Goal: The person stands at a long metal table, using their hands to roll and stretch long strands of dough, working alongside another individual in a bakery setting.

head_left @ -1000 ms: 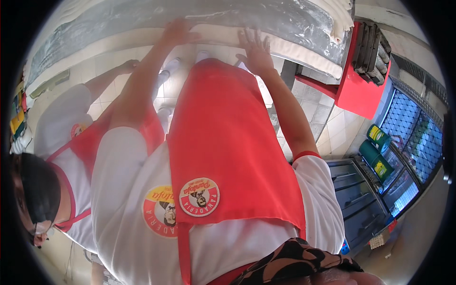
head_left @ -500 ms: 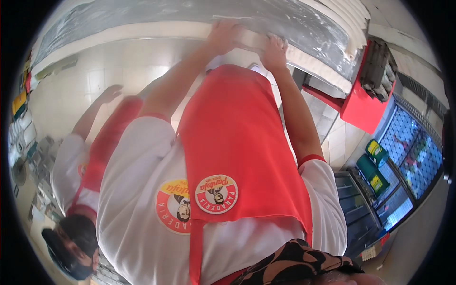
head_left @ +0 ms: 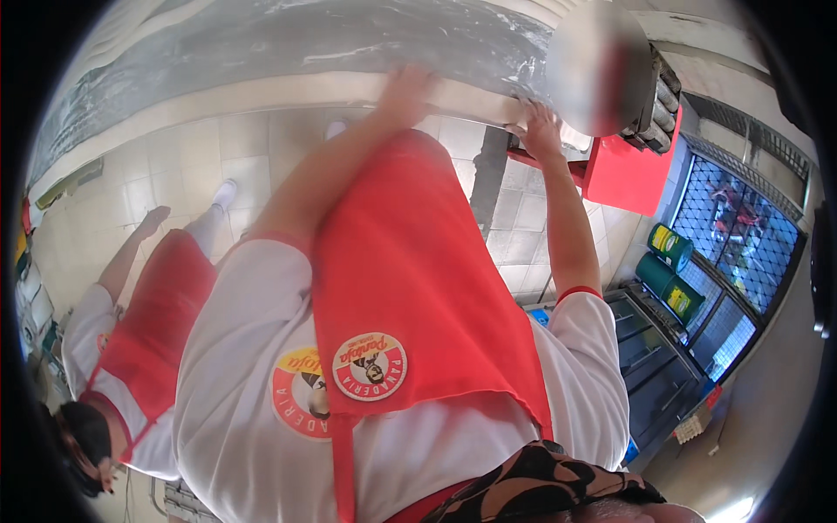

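A grey worktop [head_left: 261, 65] streaked with white crosses the top of the view. A long pale band [head_left: 253, 94] runs along its near edge; I cannot tell whether it is dough or the table's own rim. My left hand [head_left: 408, 94] rests at this band left of centre, its fingers smeared by motion. Farther right, my right hand [head_left: 542, 131] touches the same band near the worktop's right end, fingers stretched and slightly apart. Nothing shows held in it. A blurred round patch hides the worktop's right corner.
A co-worker in a red apron [head_left: 166, 318] stands at left, one hand hanging. Dark metal cylinders [head_left: 658, 109] lie above a red stand [head_left: 632, 174] at right. Green-and-yellow buckets [head_left: 670, 288] sit on a dark rack [head_left: 654, 357] by a mesh window [head_left: 741, 235].
My right hand has moved right along the worktop edge, so the hands are farther apart. My view has shifted, and the co-worker appears farther left. The blurred patch now covers the right corner.
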Motion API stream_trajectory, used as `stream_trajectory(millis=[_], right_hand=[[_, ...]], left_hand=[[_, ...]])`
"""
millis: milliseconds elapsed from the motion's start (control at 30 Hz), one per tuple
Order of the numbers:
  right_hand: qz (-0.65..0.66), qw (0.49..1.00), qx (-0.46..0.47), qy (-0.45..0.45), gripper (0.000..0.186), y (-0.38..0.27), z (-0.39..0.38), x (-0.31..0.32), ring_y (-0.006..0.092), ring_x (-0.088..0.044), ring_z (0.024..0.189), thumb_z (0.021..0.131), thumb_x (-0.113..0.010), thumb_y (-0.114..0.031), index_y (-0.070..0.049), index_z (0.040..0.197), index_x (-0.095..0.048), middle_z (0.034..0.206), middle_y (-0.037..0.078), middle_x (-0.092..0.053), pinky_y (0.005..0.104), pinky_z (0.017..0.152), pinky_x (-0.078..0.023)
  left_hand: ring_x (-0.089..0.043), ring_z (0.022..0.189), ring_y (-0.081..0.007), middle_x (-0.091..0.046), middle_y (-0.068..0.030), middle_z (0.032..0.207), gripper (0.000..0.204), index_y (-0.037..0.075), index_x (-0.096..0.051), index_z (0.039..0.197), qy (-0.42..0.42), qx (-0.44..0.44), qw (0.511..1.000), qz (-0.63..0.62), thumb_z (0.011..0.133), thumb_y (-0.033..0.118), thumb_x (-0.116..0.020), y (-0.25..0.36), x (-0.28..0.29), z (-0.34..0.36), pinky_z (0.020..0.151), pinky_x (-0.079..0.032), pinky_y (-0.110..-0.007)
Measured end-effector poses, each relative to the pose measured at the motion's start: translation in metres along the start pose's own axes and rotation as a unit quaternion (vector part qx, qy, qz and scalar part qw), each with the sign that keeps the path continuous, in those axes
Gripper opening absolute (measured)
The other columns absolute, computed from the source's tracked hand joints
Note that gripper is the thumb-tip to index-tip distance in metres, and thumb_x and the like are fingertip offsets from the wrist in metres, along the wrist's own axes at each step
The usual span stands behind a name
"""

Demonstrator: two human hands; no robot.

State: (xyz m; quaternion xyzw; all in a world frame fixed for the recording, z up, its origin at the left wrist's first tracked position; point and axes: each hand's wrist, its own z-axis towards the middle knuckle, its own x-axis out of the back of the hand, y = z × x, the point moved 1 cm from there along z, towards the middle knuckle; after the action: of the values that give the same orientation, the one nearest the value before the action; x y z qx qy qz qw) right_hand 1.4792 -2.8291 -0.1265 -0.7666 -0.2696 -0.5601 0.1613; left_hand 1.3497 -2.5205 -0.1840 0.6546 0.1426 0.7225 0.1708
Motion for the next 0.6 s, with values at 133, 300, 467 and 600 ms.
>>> stream_trajectory(millis=[133,300,467,600], right_hand=[[0.077,0.983,0.141,0.092,0.081,-0.035,0.018,-0.007,0.0417,-0.046,0.137,0.085,-0.074,-0.052,-0.024,0.155,-0.043,0.147,0.013,-0.05,0.0591,0.114,-0.034],[0.121,0.973,0.168,0.096,0.079,-0.089,0.036,-0.001,0.041,-0.048,0.131,0.085,-0.072,-0.055,-0.021,0.152,-0.046,0.142,0.012,-0.052,0.0586,0.112,-0.035],[0.132,0.967,0.188,0.107,0.077,-0.142,0.053,0.002,0.0359,-0.043,0.135,0.086,-0.071,-0.056,-0.023,0.152,-0.047,0.143,0.007,-0.049,0.06,0.11,-0.036],[0.144,0.963,0.196,0.117,0.077,-0.183,0.063,0.001,0.0349,-0.044,0.135,0.086,-0.07,-0.057,-0.022,0.151,-0.048,0.143,0.008,-0.05,0.0586,0.113,-0.033]], left_hand=[[-0.044,0.131,-0.0287,-0.052,-0.0083,0.137,0.072,0.013,-0.057,0.141,-0.02,-0.008,1.0,-0.018,0.084,0.052,-0.073,0.042,-0.016,0.024,0.11,-0.03,-0.051],[-0.045,0.132,-0.0305,-0.052,-0.0095,0.14,0.07,0.014,-0.058,0.14,-0.01,-0.007,1.0,-0.004,0.085,0.054,-0.072,0.026,0.009,0.007,0.112,-0.031,-0.052],[-0.043,0.136,-0.0345,-0.05,-0.0102,0.145,0.079,0.016,-0.056,0.143,-0.031,0.114,0.991,0.056,0.081,0.062,-0.074,-0.068,0.079,-0.061,0.117,-0.028,-0.055],[-0.046,0.135,-0.0357,-0.053,-0.0114,0.143,0.082,0.016,-0.056,0.144,-0.034,0.22,0.968,0.12,0.081,0.066,-0.074,-0.164,0.148,-0.125,0.115,-0.035,-0.052]])
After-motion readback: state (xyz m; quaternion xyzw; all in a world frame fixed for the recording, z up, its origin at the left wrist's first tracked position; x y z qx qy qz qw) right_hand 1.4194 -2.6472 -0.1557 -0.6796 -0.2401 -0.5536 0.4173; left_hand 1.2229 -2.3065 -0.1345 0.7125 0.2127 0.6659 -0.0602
